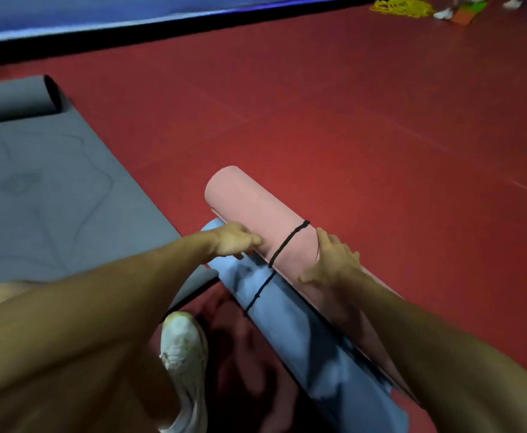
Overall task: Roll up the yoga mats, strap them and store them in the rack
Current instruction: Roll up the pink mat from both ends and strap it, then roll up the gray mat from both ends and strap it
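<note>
Matt pink mat (249, 207), mottled matt blue mat (302, 332), thin black cord strap (287, 243), smooth red floor (349, 104)

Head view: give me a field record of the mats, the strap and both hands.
pink mat: rolled, lying beside blue mat
blue mat: rolled
strap: black, runs across both rolls
left hand: at the seam between the rolls, grip unclear
right hand: fingers spread on pink mat
grey mat: partly rolled, on floor
</note>
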{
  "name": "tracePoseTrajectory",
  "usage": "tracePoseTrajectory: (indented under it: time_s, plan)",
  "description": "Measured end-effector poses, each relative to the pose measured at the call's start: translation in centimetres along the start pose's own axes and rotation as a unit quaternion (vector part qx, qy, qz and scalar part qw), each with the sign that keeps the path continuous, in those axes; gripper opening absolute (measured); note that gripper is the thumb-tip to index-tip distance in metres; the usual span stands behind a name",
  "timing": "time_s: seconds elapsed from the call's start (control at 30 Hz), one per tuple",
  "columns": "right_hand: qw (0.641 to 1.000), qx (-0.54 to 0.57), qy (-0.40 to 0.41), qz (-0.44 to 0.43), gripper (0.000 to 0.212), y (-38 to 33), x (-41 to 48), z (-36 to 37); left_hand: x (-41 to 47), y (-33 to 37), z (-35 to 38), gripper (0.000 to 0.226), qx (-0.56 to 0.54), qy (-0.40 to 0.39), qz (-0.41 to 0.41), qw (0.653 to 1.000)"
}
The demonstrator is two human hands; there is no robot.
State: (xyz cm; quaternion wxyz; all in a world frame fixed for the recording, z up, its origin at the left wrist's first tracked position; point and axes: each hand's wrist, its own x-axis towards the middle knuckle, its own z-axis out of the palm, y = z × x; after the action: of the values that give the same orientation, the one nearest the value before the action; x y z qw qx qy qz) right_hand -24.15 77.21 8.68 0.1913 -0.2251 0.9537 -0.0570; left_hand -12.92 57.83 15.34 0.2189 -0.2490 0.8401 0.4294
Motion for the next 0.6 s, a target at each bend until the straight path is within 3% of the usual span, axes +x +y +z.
tracePoseTrajectory:
  time_s: [0.2, 0.3, 0.47, 0.6]
  plan:
    - [0.998, 0.005, -0.05, 0.036, 0.132, 1.2, -0.1, 3.9, -0.1, -1.3, -0.3, 0.045, 0.12, -0.066, -0.04, 0.99]
    - [0.996, 0.024, -0.066, 0.062, 0.13, 0.7, 0.2, 3.3, -0.7, -1.6, -1.4, 0.046, 0.143, -0.046, -0.012, 0.989]
    - [0.996, 0.007, 0.016, 0.088, 0.076, -2.3, -0.8, 2.4, -3.3, -2.6, -5.0, 0.04, 0.178, 0.002, -0.004, 0.984]
    - [0.998, 0.055, 0.041, 0.011, 0.052, -7.2, -1.6, 0.3, -6.2, -4.1, -8.9, 0.038, 0.201, 0.059, 0.008, 0.978]
